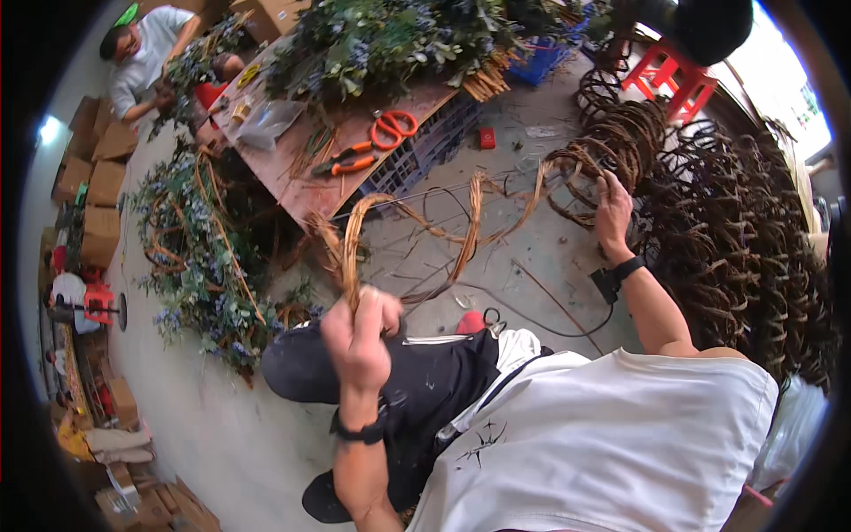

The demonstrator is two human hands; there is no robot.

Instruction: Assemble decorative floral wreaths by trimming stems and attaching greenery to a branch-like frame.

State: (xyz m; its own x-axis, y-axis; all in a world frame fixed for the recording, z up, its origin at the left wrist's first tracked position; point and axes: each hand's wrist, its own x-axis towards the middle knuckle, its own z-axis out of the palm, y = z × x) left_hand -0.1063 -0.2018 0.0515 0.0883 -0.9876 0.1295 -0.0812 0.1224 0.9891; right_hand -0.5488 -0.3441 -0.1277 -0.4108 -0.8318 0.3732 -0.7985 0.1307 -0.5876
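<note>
- I see a white short-sleeved T-shirt [612,434] with a small black spiky print on its front.
- My left wrist carries a black watch [362,433].
- My right wrist has a black band [628,267].
- Dark trousers [434,390] with a white side stripe.

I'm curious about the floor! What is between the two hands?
In the head view, pale wicker strands arch from left hand toward right hand, over grey floor.

Centre: left hand [359,332] closed around a long tan wicker strand [417,222].
Upper right: right hand [613,208] touching stacked dark woven vine wreath rings [727,239].
Upper centre: orange-handled scissors [390,129] on a brown wooden board [301,191], leafy green branches [381,40] behind them.
Left: flowered wreaths [191,248].
</note>
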